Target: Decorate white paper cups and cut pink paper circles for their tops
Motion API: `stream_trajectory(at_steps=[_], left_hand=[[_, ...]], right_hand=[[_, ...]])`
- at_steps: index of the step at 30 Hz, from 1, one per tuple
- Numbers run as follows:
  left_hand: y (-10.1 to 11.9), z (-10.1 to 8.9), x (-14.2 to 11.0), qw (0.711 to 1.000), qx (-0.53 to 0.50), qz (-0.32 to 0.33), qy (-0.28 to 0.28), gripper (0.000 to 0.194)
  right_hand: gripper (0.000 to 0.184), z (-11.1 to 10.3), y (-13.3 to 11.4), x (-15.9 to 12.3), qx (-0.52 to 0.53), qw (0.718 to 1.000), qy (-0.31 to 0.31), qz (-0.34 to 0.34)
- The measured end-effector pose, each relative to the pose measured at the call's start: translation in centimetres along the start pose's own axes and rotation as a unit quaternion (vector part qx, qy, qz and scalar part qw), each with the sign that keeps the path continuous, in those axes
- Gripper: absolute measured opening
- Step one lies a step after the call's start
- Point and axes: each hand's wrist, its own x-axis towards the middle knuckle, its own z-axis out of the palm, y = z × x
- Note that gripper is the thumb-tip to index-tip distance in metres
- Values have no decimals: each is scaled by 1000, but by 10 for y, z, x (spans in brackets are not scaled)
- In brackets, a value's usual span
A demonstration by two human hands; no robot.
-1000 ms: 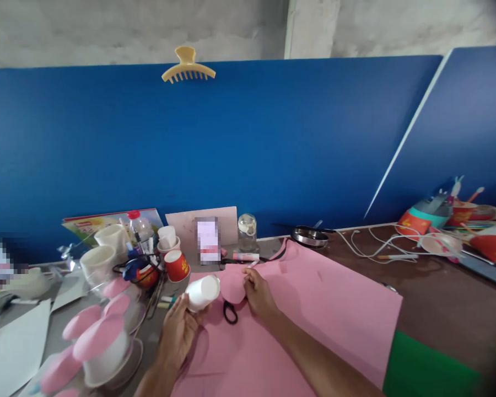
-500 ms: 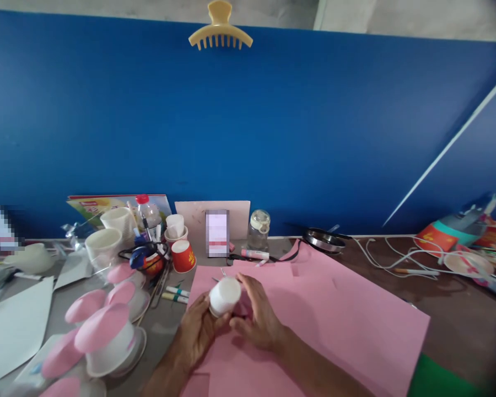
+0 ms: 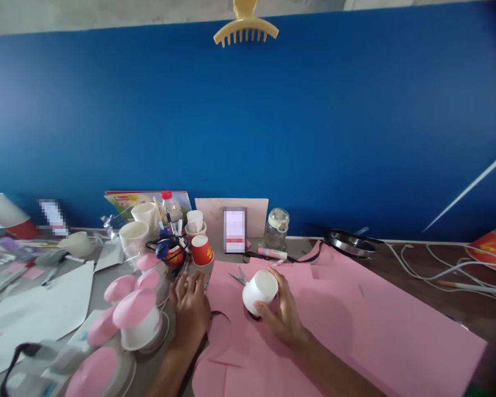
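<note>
An upside-down white paper cup (image 3: 261,291) is in my right hand (image 3: 287,314), gripped between thumb and fingers over the pink paper sheets (image 3: 339,314). Scissors (image 3: 240,275) with spread blades lie just behind the cup, partly covered by it. My left hand (image 3: 190,306) is palm down at the left edge of the pink paper, fingers apart and reaching forward; whatever lies under its fingertips is hidden. Close to its left stand several upturned white cups (image 3: 143,331) topped with pink paper cones (image 3: 135,307).
Behind sit a red paper cup (image 3: 202,250), a phone (image 3: 235,229), a glass jar (image 3: 276,229), a glue stick (image 3: 271,253) and a small pan (image 3: 350,242). White cables (image 3: 421,270) trail at right. White paper (image 3: 45,309) lies at left. A blue partition (image 3: 273,121) rises behind.
My left hand has let go of the white cup and moved left. The cup stays in my right hand. The camera view has turned to the left.
</note>
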Motion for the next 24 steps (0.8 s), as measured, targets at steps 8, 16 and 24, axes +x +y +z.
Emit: stream_trajectory(at_steps=[8,16,24], left_hand=[[-10,-3,0,983,165,23,-80,39],[-8,-6,2,986,144,35,-80,39],[-7,-6,5,988,152,22,-29,28]], right_hand=[[63,2,3,1,-20,999,1,-28],[64,5,4,0,-37,998,7,-42],[61,6,5,1,-46,998,9,-40]])
